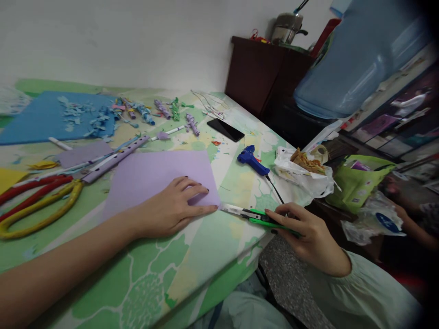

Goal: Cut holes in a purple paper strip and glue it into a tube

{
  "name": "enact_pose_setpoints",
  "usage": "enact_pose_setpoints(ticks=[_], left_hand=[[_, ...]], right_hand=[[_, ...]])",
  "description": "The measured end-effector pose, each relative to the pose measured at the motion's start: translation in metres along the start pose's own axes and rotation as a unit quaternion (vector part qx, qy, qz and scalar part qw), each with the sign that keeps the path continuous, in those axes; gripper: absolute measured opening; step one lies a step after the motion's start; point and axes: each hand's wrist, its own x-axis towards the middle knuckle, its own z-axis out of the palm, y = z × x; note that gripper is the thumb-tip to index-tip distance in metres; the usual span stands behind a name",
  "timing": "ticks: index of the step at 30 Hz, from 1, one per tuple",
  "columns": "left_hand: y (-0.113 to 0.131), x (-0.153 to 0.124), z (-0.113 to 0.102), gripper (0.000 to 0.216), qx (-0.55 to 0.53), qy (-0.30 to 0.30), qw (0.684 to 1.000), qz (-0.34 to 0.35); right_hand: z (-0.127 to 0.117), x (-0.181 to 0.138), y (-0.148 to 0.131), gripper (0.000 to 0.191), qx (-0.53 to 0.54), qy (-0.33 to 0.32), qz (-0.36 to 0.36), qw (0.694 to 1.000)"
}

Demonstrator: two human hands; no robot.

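My left hand (171,208) lies flat with fingers spread on the near right corner of a lilac paper sheet (154,176) on the table. My right hand (303,228) grips a green utility knife (255,214) at the table's right edge. Its blade points left and its tip sits at the sheet's near right corner, just off my left fingertips.
Large red and yellow scissors (34,201) lie at the left. A blue glue gun (252,160), a black phone (225,130) and food on a white bag (305,171) sit to the right. A blue sheet (30,119) and paper scraps (151,112) lie at the back. A green bag (356,180) stands beside the table.
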Motion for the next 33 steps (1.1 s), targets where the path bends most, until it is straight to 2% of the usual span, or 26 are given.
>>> enact_pose_setpoints(ticks=[10, 19, 24, 29, 33], left_hand=[[0.000, 0.001, 0.001, 0.050, -0.004, -0.005, 1.000, -0.003], [0.000, 0.000, 0.001, 0.049, -0.011, -0.002, 1.000, -0.001], [0.000, 0.000, 0.002, 0.047, -0.008, -0.008, 1.000, -0.010], [0.000, 0.000, 0.003, 0.046, -0.017, 0.012, 1.000, -0.009], [-0.001, -0.001, 0.004, 0.049, -0.010, -0.004, 1.000, -0.005]], right_hand=[[-0.006, -0.010, -0.017, 0.037, -0.008, -0.061, 0.007, 0.998], [-0.002, -0.016, -0.033, 0.034, -0.009, -0.060, 0.034, 0.998], [-0.002, -0.017, -0.034, 0.034, -0.012, -0.052, 0.016, 0.998], [-0.001, -0.018, -0.036, 0.035, -0.004, -0.041, 0.017, 0.999], [0.000, -0.018, -0.037, 0.035, -0.003, -0.044, 0.020, 0.999]])
